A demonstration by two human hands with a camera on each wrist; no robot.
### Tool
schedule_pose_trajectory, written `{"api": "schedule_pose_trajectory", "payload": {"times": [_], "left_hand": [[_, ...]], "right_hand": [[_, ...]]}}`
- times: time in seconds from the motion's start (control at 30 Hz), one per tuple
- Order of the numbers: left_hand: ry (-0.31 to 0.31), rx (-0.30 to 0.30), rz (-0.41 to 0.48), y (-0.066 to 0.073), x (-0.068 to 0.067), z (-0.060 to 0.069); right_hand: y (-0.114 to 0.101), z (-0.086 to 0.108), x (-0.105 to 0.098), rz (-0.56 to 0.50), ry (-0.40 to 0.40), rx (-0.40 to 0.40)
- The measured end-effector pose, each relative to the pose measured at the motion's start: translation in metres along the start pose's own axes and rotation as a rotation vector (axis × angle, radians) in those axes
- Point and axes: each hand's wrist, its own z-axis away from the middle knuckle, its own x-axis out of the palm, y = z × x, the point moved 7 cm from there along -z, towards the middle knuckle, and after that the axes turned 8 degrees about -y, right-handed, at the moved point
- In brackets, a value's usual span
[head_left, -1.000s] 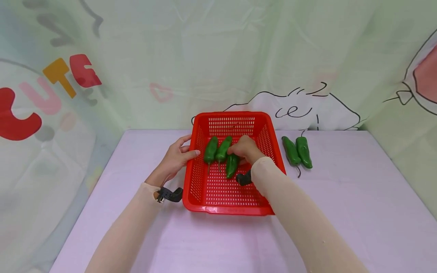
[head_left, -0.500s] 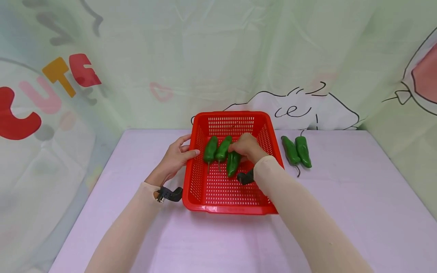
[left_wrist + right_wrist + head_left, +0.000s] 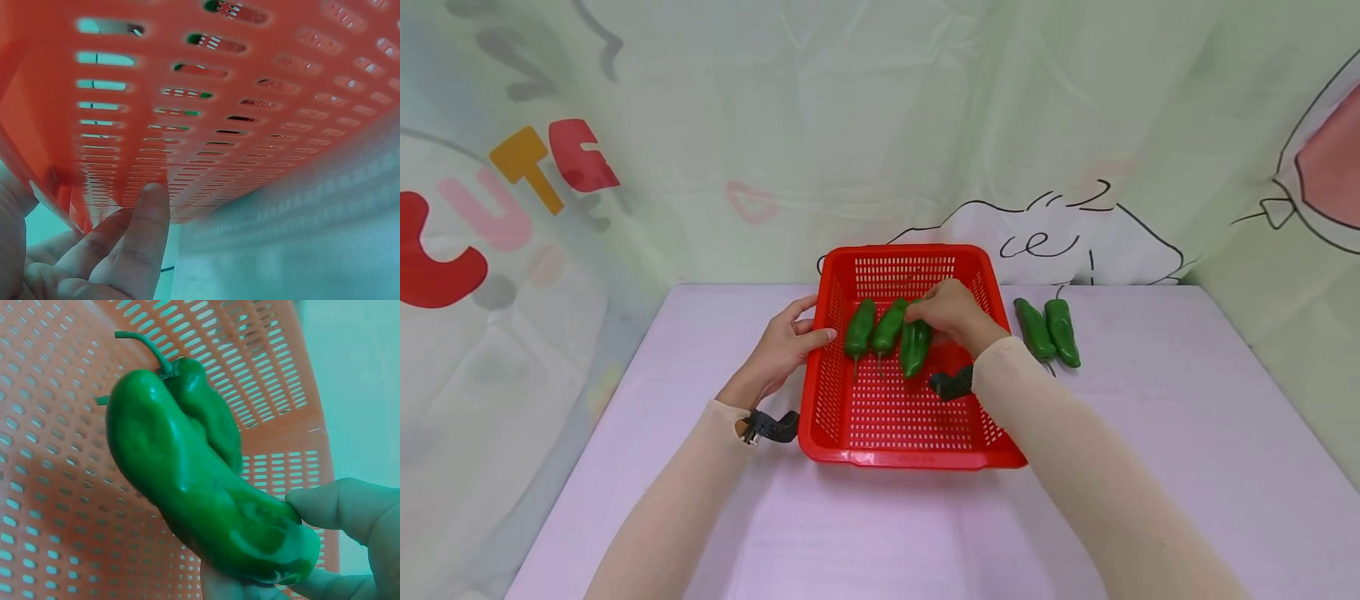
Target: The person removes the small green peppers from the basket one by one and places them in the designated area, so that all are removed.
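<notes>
A red perforated basket stands on the table. My left hand grips its left rim, thumb over the edge; in the left wrist view the fingers of the left hand lie against the outer wall. Inside the basket my right hand pinches the upper end of a green pepper. The right wrist view shows this pepper between the thumb and fingers of the right hand. Two more green peppers, one at the left and one beside it, lie side by side in the basket.
Right of the basket, two green peppers lie close together on the pale table. A printed curtain hangs behind the table and along its sides.
My right hand has moved slightly back and to the right, and the pinched pepper has shifted with it. My left hand keeps its grip on the rim.
</notes>
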Motion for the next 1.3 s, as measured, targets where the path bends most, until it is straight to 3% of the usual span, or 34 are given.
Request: {"api": "schedule_pose_trajectory", "payload": {"times": [0.87,1.3], "left_hand": [[0.003,0.002,-0.004,0.0,-0.001,0.002],[0.008,0.007,-0.012,0.0,0.001,0.001]], "right_hand": [[-0.011,0.025,-0.033,-0.08,-0.048,-0.065],[-0.009,0.036,-0.055,-0.089,-0.037,-0.038]]}}
